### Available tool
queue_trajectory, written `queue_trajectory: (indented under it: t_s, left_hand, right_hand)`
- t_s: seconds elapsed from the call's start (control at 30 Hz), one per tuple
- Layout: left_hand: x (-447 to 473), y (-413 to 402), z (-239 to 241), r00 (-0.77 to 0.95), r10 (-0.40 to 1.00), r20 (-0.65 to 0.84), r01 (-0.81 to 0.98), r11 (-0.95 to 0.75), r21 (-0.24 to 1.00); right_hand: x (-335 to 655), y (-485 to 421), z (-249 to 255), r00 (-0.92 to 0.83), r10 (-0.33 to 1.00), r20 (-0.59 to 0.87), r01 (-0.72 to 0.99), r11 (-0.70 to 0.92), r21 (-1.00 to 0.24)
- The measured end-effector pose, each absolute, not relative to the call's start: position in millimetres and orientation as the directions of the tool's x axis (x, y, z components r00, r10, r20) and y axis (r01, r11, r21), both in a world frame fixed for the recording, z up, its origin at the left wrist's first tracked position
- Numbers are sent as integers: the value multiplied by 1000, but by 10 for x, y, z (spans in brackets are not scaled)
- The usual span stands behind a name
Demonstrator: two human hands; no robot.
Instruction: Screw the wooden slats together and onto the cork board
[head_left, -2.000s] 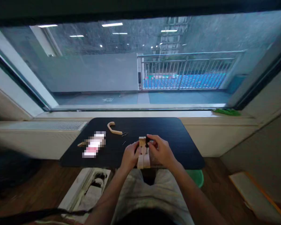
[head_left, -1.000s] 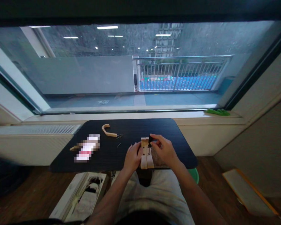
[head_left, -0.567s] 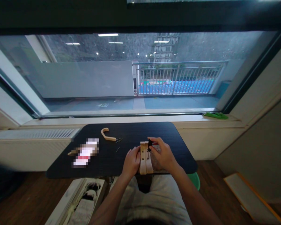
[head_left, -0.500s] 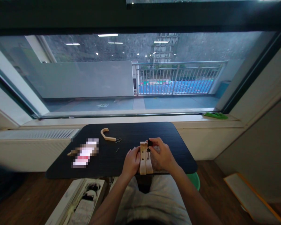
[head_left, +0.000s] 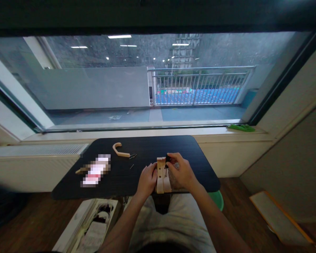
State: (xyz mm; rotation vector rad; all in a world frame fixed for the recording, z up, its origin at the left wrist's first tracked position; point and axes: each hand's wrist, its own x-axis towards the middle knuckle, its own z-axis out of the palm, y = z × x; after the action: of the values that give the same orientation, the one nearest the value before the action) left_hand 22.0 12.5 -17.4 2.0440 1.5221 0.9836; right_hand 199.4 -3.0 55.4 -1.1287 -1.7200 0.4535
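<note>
Near the front edge of the black table, my left hand (head_left: 147, 180) is closed against the left side of a pale wooden piece (head_left: 160, 184) with dark holes along it. My right hand (head_left: 183, 172) pinches the black handle of a screwdriver (head_left: 168, 160). The screwdriver's thin shaft points down at a second, adjoining wooden strip; its tip is too small to make out clearly. Under my right hand lies a brownish, see-through-looking surface, partly covered by the fingers. A curved wooden hook (head_left: 118, 151) lies farther back on the left, beside several loose screws (head_left: 133, 156).
The black tabletop (head_left: 144, 146) reaches almost to the windowsill. On its left lies a blurred-out flat item (head_left: 96, 172) with a wooden piece (head_left: 80, 171) beside it. Below are an open white box (head_left: 76, 225) and a green bin (head_left: 218, 201). A green cloth-like thing (head_left: 241, 128) rests on the sill.
The whole view has shifted slightly. Both hands keep nearly the same places, with the screwdriver still held over the wooden strip; any turning of it is too small to tell.
</note>
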Motion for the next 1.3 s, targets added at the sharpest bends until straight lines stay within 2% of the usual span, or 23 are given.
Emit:
queue_trajectory:
  t_s: [0.83, 1.3]
  left_hand:
    - [229, 116, -127, 175, 935, 307, 654, -344, 674]
    - [241, 121, -151, 163, 933, 321, 657, -345, 671]
  right_hand:
    - [2000, -33, 613, -96, 814, 573, 575, 516, -636]
    - [1964, -108, 675, -219, 763, 608, 566, 607, -558]
